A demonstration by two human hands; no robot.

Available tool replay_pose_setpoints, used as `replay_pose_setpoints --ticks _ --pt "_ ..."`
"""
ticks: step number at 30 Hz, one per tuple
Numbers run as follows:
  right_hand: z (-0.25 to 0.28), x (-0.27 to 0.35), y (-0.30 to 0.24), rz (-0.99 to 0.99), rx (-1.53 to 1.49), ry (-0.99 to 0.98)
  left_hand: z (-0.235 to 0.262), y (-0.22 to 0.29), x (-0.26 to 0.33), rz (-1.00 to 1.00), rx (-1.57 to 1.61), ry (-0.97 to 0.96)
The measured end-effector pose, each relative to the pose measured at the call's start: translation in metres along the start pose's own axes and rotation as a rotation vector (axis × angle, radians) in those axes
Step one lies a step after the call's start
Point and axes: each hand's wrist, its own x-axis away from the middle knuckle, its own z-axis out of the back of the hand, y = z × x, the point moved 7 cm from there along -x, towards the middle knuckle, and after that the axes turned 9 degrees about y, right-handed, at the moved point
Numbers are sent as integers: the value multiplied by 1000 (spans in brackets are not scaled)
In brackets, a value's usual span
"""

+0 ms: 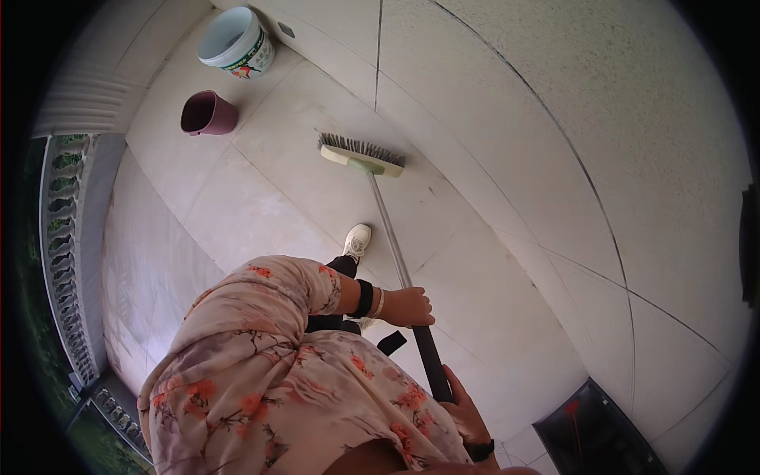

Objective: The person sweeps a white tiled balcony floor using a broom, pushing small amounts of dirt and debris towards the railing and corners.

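Note:
My left hand (408,307) grips the long handle (389,233) of a scrubbing broom where the metal meets its black grip. My right hand (463,410), with a dark watch at the wrist, holds the black grip lower down, close to my body. The broom's pale green head (362,156) with grey bristles rests on the light tiled floor (261,214) ahead of me. My white shoe (357,240) stands just left of the handle. My floral sleeve and dress fill the lower left.
A white plastic bucket (236,39) and a maroon pot (207,113) stand on the floor at the far left. A stone balustrade (67,237) borders the left side. A rough pale wall (617,119) rises on the right, and a dark mat (594,435) lies at its base.

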Motion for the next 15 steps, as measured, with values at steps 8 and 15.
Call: replay_pose_setpoints --ticks 8,15 --pt "-48 -121 -68 89 -465 -160 25 -141 24 218 -274 -18" --pt "-19 -53 -8 35 -689 69 -34 -61 -51 24 -52 -97"
